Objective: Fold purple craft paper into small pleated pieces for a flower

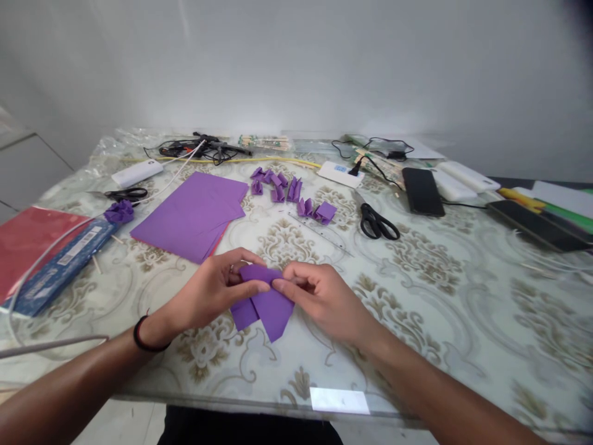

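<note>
Between both hands is a partly folded sheet of purple paper (273,309), held just above the patterned tabletop with two flaps pointing towards me. My left hand (222,287) pinches its upper left side, thumb on the front face. My right hand (319,293) grips the upper right edge, its thumb almost meeting the left one. The fingertips behind the paper are hidden. Beyond the hands lies a stack of flat purple sheets (189,213), a red edge showing beneath. Several small folded purple paper pieces (278,185) stand behind, near a clear ruler (319,233).
Black-handled scissors (377,222) lie right of the ruler; a second pair of scissors (127,194) is at the left. A phone (422,191), a white power strip (340,174) and cables lie further back. Red paper in a blue-edged packet (60,266) covers the left side.
</note>
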`<control>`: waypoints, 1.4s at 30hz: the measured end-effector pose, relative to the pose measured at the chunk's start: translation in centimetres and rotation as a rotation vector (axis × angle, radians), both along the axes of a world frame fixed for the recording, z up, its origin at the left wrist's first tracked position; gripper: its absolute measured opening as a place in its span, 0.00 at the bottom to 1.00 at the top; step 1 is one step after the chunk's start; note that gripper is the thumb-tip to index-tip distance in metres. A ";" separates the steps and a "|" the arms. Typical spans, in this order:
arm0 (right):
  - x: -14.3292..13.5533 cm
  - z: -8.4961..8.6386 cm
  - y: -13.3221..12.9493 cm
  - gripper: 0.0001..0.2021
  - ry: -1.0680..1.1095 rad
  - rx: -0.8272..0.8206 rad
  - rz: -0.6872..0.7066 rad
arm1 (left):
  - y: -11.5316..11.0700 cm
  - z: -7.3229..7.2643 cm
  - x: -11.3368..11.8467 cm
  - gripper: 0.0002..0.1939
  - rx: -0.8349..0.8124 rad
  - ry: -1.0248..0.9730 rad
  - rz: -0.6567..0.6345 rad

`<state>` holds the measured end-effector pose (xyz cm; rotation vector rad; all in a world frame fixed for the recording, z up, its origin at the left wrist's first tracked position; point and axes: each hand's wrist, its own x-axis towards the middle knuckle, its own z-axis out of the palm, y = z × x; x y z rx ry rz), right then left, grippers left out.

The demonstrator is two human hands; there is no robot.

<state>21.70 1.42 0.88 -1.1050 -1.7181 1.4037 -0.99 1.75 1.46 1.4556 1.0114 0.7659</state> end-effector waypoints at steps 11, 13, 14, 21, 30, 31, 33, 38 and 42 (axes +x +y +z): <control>-0.2 -0.3 0.2 0.09 0.088 -0.019 -0.105 | -0.1 -0.6 -0.3 0.16 0.102 0.183 -0.055; -0.2 -0.3 0.3 0.09 0.090 0.015 -0.125 | -0.1 -0.4 -0.3 0.13 0.103 0.197 -0.062; -0.2 -0.3 0.3 0.09 0.093 0.028 -0.135 | -0.1 -0.3 -0.3 0.12 0.104 0.200 -0.063; -0.2 -0.5 0.2 0.10 0.104 0.056 -0.150 | 0.0 0.3 -0.2 0.09 0.126 0.232 -0.067; -0.1 -0.4 0.4 0.11 0.084 0.014 -0.107 | -0.2 0.5 -0.2 0.12 0.167 0.289 -0.003; 0.0 -0.5 0.5 0.11 0.081 0.014 -0.099 | -0.2 0.5 -0.2 0.12 0.168 0.291 0.000; 0.1 -0.5 0.5 0.11 0.075 0.029 -0.099 | -0.1 0.5 -0.1 0.13 0.168 0.290 -0.010; 0.0 -0.5 0.2 0.10 0.065 0.050 -0.121 | -0.1 0.6 -0.1 0.22 0.198 0.306 -0.044; -0.2 -0.6 0.1 0.10 0.063 -0.015 -0.087 | -0.2 0.7 -0.2 0.23 0.220 0.316 -0.048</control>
